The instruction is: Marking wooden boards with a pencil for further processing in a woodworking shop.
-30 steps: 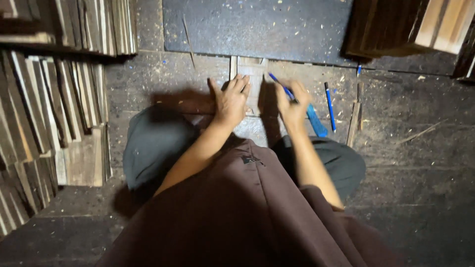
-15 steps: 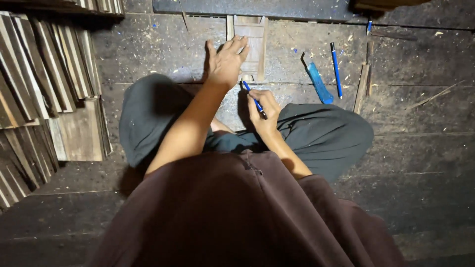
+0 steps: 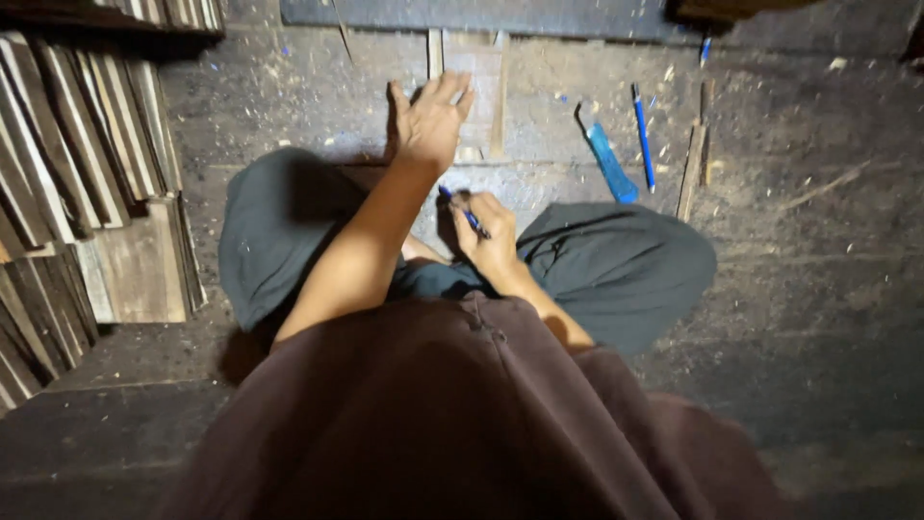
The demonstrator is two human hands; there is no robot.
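Right hand with blue pen has drawn back off the wooden piece toward the lap. Left hand has spread flat on that piece.

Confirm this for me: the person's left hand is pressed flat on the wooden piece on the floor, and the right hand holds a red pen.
One detail is off. The left hand does rest on the wooden piece, but the pen in the right hand is blue, not red, as the head view shows.

Blue pen: slim, tilted, tip pointing up-left, gripped above the lap. Pale wooden panel: flat on the dusty floor, long axis running away from the viewer, apparently flanked by thin strips, its near end partly covered.
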